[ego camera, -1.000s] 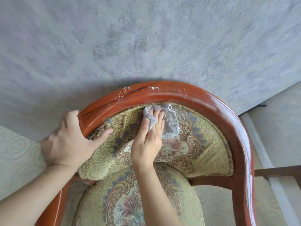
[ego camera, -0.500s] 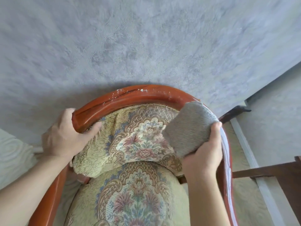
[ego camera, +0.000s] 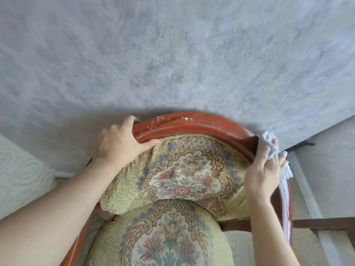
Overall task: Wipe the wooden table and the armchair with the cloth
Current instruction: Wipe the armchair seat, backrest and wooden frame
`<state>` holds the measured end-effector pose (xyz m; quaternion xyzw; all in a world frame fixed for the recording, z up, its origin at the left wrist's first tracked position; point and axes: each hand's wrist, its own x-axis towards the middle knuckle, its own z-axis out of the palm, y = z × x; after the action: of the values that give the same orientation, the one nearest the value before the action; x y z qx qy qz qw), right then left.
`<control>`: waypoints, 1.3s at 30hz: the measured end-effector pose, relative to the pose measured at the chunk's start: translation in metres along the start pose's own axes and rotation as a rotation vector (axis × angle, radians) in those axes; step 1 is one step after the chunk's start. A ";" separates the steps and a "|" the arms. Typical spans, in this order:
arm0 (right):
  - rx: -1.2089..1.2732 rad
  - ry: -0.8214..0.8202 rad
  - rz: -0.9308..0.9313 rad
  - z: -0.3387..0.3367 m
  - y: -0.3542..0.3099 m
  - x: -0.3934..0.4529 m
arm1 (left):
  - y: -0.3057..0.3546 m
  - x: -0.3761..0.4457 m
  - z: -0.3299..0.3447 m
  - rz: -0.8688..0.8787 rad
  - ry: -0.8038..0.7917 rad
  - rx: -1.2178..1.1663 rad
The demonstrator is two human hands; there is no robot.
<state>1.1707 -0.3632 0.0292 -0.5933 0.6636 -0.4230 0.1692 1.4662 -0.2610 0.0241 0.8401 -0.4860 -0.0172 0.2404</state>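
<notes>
The armchair (ego camera: pixel 201 125) has a glossy red-brown curved wooden frame and floral green-gold upholstery (ego camera: pixel 184 177) on its back and seat. My left hand (ego camera: pixel 121 143) grips the top rail at its left end, thumb on the fabric side. My right hand (ego camera: pixel 263 173) presses a pale grey-white cloth (ego camera: pixel 270 144) against the frame's right bend, the cloth bunched under my fingers with a fringed edge hanging out past them. White specks lie on the top of the rail between my hands. The wooden table is out of view.
A grey textured wall (ego camera: pixel 172 54) stands right behind the chair back. A white baseboard (ego camera: pixel 307 192) runs down the right side over pale patterned floor. A dark wooden bar (ego camera: pixel 324 225) juts in at the lower right.
My right hand took the cloth from the centre of the backrest to the right side and now up onto the frame's right bend. My left hand shifted along the top rail.
</notes>
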 end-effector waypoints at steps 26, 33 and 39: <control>0.033 -0.408 -0.546 0.115 -0.095 -0.091 | -0.005 -0.002 0.012 -0.050 0.056 0.030; 0.094 -0.520 -0.716 0.111 -0.099 -0.101 | -0.009 -0.003 0.014 -0.018 0.074 0.058; -0.286 -0.479 -0.963 0.112 -0.091 -0.089 | -0.011 -0.001 0.016 -0.019 0.070 0.023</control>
<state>1.3320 -0.3153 0.0082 -0.9262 0.3114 -0.2117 0.0207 1.4703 -0.2614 0.0055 0.8474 -0.4694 0.0156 0.2476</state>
